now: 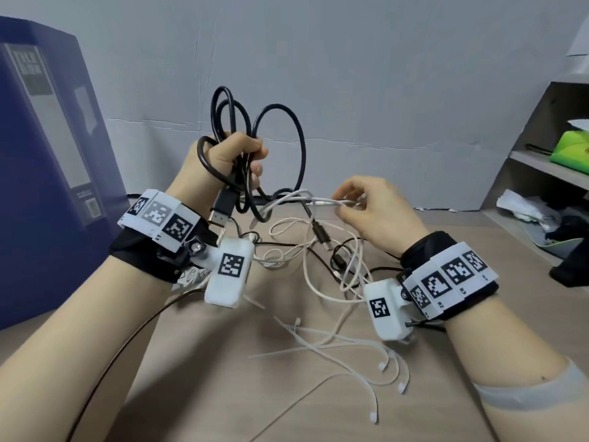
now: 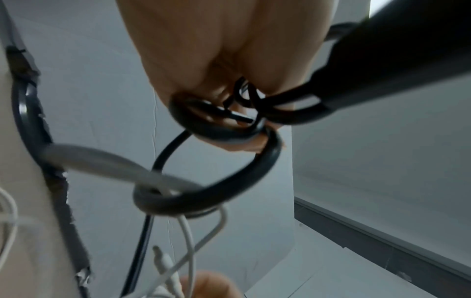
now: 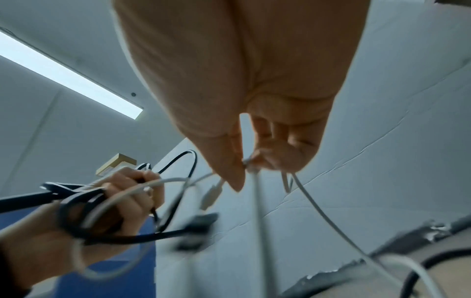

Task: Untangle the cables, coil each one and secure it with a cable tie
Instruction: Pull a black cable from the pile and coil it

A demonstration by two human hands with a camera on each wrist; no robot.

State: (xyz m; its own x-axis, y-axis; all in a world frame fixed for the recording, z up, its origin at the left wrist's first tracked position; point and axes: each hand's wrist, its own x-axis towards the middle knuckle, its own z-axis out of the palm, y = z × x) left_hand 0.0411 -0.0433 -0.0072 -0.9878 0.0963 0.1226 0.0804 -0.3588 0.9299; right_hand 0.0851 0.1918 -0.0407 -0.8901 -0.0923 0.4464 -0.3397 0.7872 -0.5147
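White cable ties [image 1: 344, 352] are lying loose on the wooden table [image 1: 204, 393], nearest the camera, between the two forearms. Above them, the left hand [image 1: 223, 161] is gripping a bundle of black cable [image 1: 280, 132] in a closed fist, its loops standing up above the knuckles and a USB plug [image 1: 221, 207] hanging down beside the wrist. The right hand [image 1: 376, 212] is pinching a white cable [image 1: 306, 202] between thumb and fingertips, holding it stretched toward the black loops, through which it is threading. More white and black cable is trailing in a tangle onto the table below both hands. At the right, an open shelf unit [image 1: 522, 161] is holding a green tissue pack [image 1: 573, 148] on an upper level and crumpled papers [image 1: 526, 212] lower down. A blue box [image 1: 47, 154] is standing at the left.
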